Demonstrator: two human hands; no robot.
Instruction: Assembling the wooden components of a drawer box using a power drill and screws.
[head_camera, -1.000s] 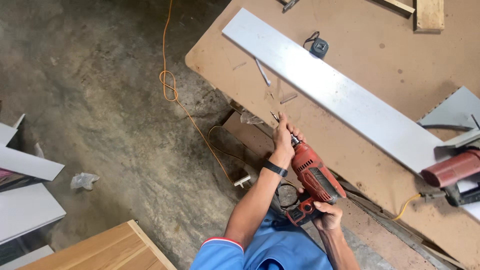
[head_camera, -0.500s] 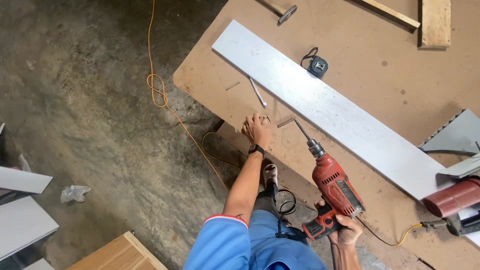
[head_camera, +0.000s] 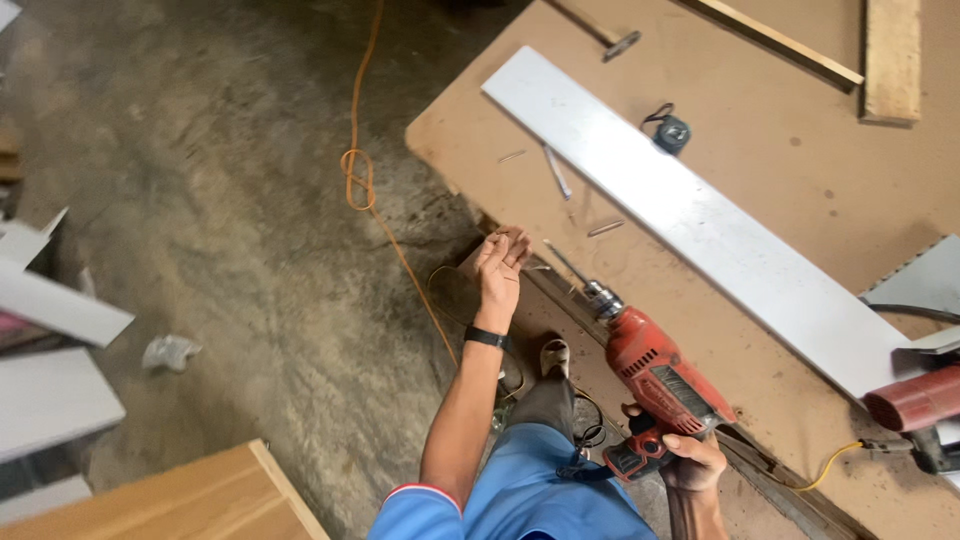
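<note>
Right hand (head_camera: 693, 462) clenched round red drill (head_camera: 655, 385) handle — bit toward workbench (head_camera: 790, 200) edge. Left hand (head_camera: 500, 265) fingers curled, contents unclear — near long white board (head_camera: 700, 225).

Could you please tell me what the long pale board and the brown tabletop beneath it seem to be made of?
Long pale grey board: probably laminated or painted panel, given its smooth, even, faintly glossy face. Brown tabletop: likely hardboard or fibreboard, matte, uniform and grainless, with scuffs and stains.

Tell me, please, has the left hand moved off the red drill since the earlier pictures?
Yes. The left hand has left the red drill and now sits apart from it, at the brown board's edge.
</note>
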